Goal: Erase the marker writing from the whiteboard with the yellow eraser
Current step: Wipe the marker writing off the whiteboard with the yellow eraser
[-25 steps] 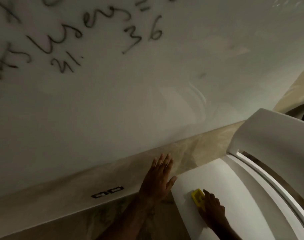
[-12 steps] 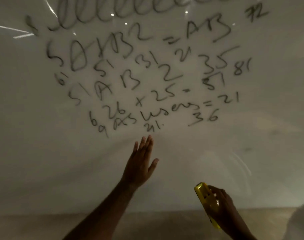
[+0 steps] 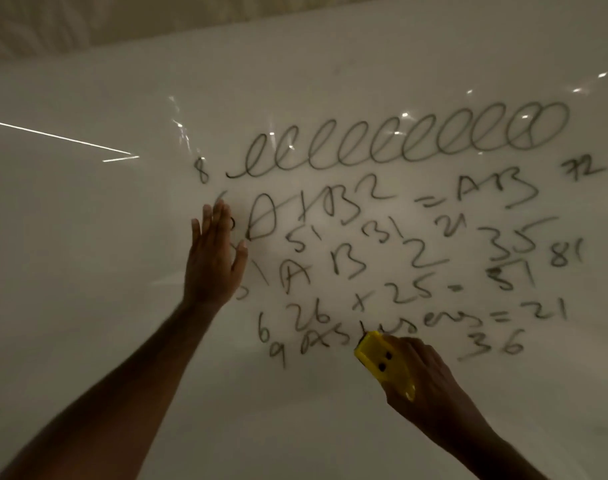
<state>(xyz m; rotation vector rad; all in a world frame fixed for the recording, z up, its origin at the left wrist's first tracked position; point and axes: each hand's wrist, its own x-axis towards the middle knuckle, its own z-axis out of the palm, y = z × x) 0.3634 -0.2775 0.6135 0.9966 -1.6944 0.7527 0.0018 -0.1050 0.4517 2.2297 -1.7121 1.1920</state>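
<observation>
A white whiteboard (image 3: 88,237) fills the view. Black marker writing (image 3: 392,244) covers its middle and right: a row of loops on top, letters and numbers in several lines below. My right hand (image 3: 430,379) grips the yellow eraser (image 3: 385,363), whose upper end touches the bottom line of writing near "users". My left hand (image 3: 214,258) is flat against the board with its fingers apart, at the left edge of the writing, and covers a few characters there.
A beige wall (image 3: 157,19) shows above the board's top edge. Bright light reflections streak the board at the left and upper right. The board's left half and bottom strip bear no writing.
The view has swung up from the table and chair to the board. My right hand lifted the eraser from the table up to the lowest line. My left hand slid up the board.
</observation>
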